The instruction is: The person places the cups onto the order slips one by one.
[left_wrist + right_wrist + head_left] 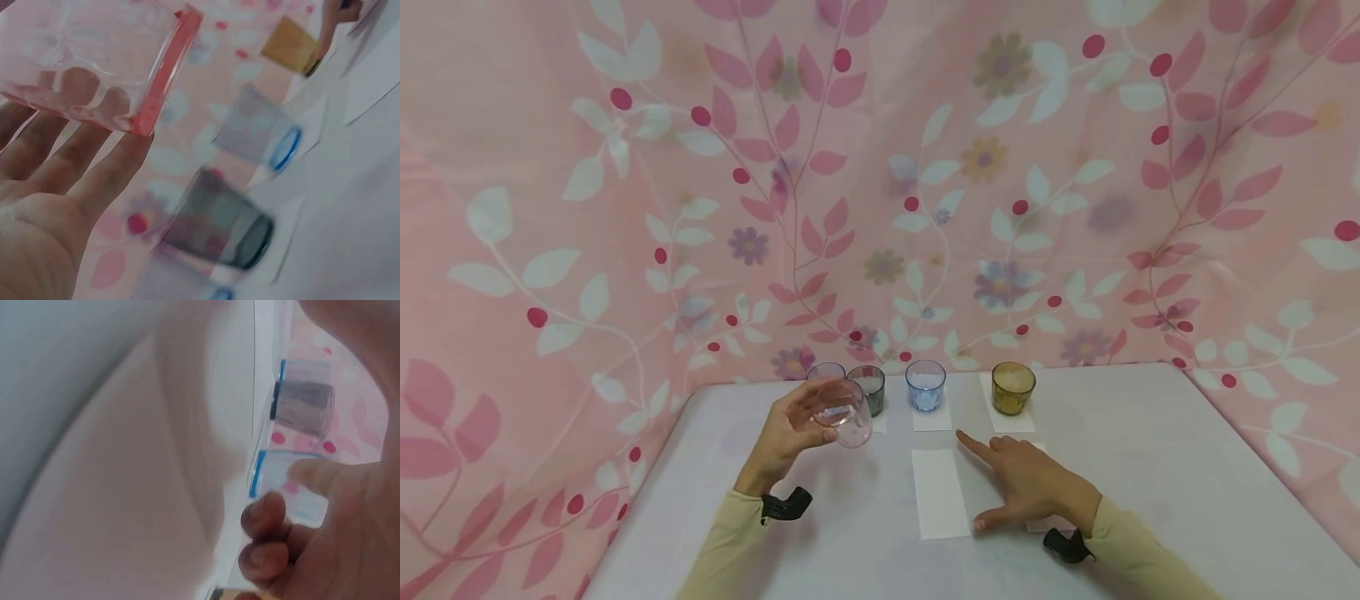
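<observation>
Head view: left hand (pixel 782 437) gripped pink glass (pixel 853 421), tilted, off table (pixel 715 467); white card (pixel 942 493) lay at glass's 4 o'clock. Right hand (pixel 1030 479) held nothing, fingers loose. Imo trick was steady grip, well clear of gray glass (pixel 876 388) at 1 o'clock.

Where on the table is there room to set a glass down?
The table is bare between the amber glass and the right edge, and left of the left hand. So is the front card left of the right hand. The back left is crowded: the grey glass and purple glass stand close together.
</observation>
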A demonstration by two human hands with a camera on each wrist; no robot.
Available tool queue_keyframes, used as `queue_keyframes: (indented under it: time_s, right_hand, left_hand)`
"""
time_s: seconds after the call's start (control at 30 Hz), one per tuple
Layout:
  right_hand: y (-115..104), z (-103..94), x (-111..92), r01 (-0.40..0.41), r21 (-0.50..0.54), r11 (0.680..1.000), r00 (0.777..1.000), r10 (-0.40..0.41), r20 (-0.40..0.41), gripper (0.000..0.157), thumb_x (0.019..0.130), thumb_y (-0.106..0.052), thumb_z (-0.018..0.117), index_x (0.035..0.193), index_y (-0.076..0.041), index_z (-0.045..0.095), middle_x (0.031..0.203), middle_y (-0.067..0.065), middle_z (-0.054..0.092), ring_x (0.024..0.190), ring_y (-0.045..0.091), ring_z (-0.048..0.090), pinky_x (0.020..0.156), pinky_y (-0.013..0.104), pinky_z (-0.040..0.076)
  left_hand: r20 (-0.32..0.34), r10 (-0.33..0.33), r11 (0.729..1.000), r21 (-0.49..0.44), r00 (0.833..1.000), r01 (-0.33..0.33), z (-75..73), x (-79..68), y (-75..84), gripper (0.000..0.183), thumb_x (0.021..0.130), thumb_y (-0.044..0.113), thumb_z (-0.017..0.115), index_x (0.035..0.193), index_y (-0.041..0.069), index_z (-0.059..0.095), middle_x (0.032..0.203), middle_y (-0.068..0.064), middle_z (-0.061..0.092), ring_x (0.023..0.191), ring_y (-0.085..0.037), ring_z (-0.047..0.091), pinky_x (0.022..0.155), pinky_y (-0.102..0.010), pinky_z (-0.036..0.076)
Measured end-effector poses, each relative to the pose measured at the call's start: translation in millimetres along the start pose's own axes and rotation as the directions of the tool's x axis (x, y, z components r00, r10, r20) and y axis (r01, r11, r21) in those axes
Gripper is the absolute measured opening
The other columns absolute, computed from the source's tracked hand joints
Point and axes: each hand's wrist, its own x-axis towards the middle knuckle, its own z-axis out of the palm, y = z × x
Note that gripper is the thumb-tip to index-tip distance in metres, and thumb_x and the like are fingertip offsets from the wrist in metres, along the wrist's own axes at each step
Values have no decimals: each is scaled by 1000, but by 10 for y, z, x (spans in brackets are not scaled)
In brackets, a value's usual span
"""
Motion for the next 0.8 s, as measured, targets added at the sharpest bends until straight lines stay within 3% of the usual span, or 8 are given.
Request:
queue_keyframes:
  time_s: [0.1,0.33,0.6,0.8]
  right_hand:
    - [-50,46,43,-10,-34,999,1000,9,-10,126,67,-92,73,166,-21,38,99,-3,57,82,11,46,70,28,41]
    - [-124,83,84,-14,-39,999,1000,14,-1,120,70,-91,71,164,-22,43,98,-2,56,84,12,46,73,31,40]
    - [-109,84,106,-28,-7,1000,998,29,57,118,72,-87,74,165,-24,40,104,-1,59,87,13,50,74,33,46]
    - [-88,98,113,-39,-6,999,996,39,80,118,71,-88,74,166,-29,38,103,-2,58,87,12,50,74,32,47]
  left_hand:
    - [12,-36,999,8,999,36,217,27,-64,70,88,-6,81,150,-7,49,144,-18,64,133,-24,65,108,-47,56]
    - [71,-54,998,29,996,52,630,41,-294,71,88,0,84,150,-6,50,148,-36,54,139,-50,55,110,-53,54]
    - [67,-139,990,29,988,137,894,-22,-559,69,88,2,85,150,1,53,149,-31,56,140,-53,52,110,-46,55]
    - [29,-199,980,11,980,199,1040,-50,-640,73,85,2,87,150,5,53,152,-27,56,143,-53,49,114,-45,52]
